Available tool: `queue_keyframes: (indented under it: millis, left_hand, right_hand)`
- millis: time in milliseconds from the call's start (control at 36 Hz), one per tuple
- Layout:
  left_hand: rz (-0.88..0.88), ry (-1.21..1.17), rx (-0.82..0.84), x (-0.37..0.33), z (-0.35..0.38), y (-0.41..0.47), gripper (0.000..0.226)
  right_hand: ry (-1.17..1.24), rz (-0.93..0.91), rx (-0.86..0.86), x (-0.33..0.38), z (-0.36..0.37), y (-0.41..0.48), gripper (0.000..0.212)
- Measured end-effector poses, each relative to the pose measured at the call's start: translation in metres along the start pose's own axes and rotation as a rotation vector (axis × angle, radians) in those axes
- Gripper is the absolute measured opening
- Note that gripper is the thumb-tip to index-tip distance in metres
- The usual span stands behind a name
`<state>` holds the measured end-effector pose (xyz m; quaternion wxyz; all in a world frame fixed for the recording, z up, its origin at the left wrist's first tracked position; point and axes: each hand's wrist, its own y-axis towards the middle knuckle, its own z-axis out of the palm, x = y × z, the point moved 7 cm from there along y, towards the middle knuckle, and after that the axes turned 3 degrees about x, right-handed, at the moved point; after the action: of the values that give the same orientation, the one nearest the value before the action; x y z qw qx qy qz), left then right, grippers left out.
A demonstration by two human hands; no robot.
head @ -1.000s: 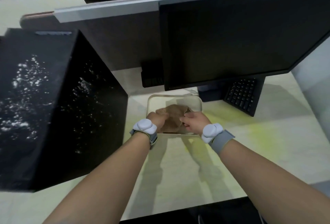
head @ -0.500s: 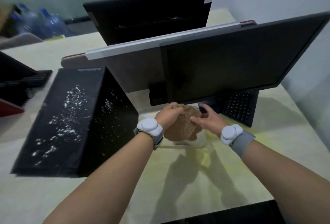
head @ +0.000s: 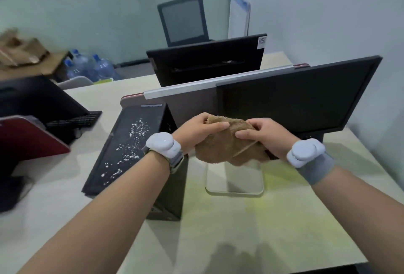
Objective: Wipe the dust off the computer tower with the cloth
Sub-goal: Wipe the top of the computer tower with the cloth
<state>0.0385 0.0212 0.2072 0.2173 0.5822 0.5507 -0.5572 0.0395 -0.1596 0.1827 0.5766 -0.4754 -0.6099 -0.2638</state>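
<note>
Both hands, left hand (head: 197, 129) and right hand (head: 267, 135), raised with fingers (head: 246, 135) grasping the cloth (head: 227, 149).

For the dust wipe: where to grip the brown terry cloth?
Probably grip the brown terry cloth by its upper edge, from above, where left hand and right hand pinch it; its lower bulge hangs free to meet the black computer tower.

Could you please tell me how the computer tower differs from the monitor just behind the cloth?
The computer tower is speckled with white dust on top; the monitor shows no visible dust. The tower is a deep box left of the cloth; the monitor is a thin panel raised above the desk. Both are black.
</note>
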Motion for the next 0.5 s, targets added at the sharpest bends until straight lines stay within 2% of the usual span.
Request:
queue_keyframes:
  millis: [111,195,250,389,445,500]
  left_hand:
    - [0.042,-0.124,0.067,0.002,-0.012,-0.021,0.066]
    - [0.092,-0.231,0.076,0.002,-0.029,-0.037,0.047]
    - [0.111,-0.271,0.072,-0.003,-0.035,-0.044,0.044]
    - [0.168,-0.372,0.108,-0.010,-0.071,-0.067,0.033]
    - [0.194,-0.311,0.102,-0.010,-0.086,-0.074,0.032]
    - [0.238,-0.186,0.091,-0.008,-0.104,-0.083,0.032]
  right_hand:
    - [0.255,-0.063,-0.025,0.029,0.011,-0.006,0.042]
    - [0.505,-0.019,0.017,0.042,0.031,-0.008,0.046]
    - [0.620,0.037,0.091,0.047,0.044,-0.011,0.047]
    - [0.743,0.078,0.249,0.075,0.097,-0.011,0.056]
    - [0.751,0.070,0.286,0.085,0.113,-0.011,0.063]
    - [0.709,0.062,0.302,0.094,0.130,-0.008,0.059]
